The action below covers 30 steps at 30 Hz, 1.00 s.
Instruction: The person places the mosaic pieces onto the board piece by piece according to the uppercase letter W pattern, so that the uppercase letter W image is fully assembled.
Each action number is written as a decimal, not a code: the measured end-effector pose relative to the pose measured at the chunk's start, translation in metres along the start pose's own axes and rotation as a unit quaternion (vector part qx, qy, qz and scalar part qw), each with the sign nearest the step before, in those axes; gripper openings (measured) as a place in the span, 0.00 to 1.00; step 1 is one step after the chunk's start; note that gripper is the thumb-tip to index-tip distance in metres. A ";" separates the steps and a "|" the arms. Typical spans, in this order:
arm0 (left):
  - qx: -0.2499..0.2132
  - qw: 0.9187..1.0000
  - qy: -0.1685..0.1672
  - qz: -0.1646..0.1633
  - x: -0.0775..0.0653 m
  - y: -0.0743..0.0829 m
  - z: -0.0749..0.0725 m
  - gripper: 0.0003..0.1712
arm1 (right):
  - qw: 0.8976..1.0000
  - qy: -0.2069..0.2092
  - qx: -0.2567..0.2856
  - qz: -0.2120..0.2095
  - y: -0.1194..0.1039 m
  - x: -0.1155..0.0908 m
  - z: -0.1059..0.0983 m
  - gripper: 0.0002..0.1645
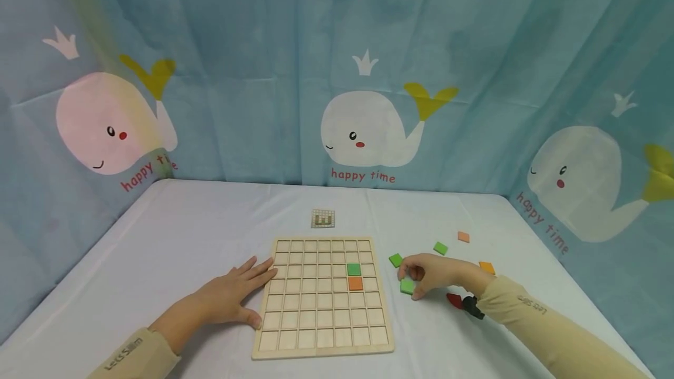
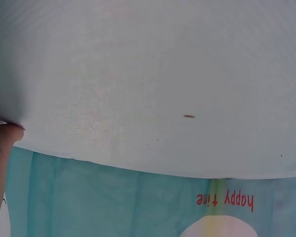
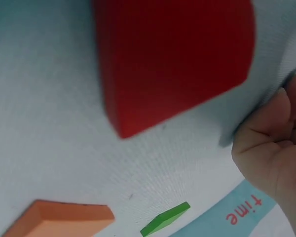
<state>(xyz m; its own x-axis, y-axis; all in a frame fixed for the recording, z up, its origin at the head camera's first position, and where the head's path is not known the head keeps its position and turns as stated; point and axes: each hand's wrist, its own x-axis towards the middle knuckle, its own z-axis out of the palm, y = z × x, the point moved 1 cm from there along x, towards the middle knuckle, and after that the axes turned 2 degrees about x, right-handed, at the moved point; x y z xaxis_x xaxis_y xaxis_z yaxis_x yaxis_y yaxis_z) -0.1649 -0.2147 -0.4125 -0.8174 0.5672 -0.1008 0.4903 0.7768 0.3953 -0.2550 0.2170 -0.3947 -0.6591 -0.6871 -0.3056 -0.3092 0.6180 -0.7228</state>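
Note:
My left hand [image 1: 231,292] lies spread beside the wooden grid board [image 1: 322,353], its fingertips and thumb at the board's left edge. In the left wrist view only a finger [image 2: 5,136] shows at the left side. To the right of the board, my right hand [image 1: 434,274] pinches a light green square tile [image 1: 407,286] between thumb and fingers, low over the white cloth. On the board, a green tile [image 1: 354,269] sits in a square directly above an orange tile [image 1: 356,283]. The right wrist view shows the right hand [image 3: 274,138] with curled fingers; its tile is hidden there.
Loose tiles lie around the right hand: green ones [image 1: 395,260] [image 1: 440,248], orange ones [image 1: 463,237] [image 1: 487,267] and a red one [image 1: 455,300] beneath the wrist. Behind the board lies a small card with a grid pattern [image 1: 323,219]. A blue whale-print curtain [image 1: 242,104] surrounds the table.

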 end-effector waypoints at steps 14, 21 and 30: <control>0.004 1.000 -0.012 -0.006 0.008 0.006 0.003 0.60 | 0.999 0.006 0.033 -0.004 -0.015 -0.015 -0.008 0.17; 0.005 1.000 -0.014 -0.018 0.004 0.006 0.000 0.60 | 0.996 0.012 0.086 -0.018 -0.019 -0.008 -0.001 0.19; 0.009 1.000 -0.011 -0.025 0.001 0.003 -0.001 0.60 | 0.983 0.044 0.177 0.014 -0.017 0.000 0.007 0.15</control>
<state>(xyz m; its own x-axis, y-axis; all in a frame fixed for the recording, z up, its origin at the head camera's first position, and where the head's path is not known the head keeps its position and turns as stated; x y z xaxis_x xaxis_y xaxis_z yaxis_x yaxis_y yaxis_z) -0.1647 -0.2124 -0.4108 -0.8346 0.5326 -0.1406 0.4536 0.8093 0.3733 -0.2448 0.2038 -0.3863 -0.7253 -0.6269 -0.2845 -0.0424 0.4531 -0.8904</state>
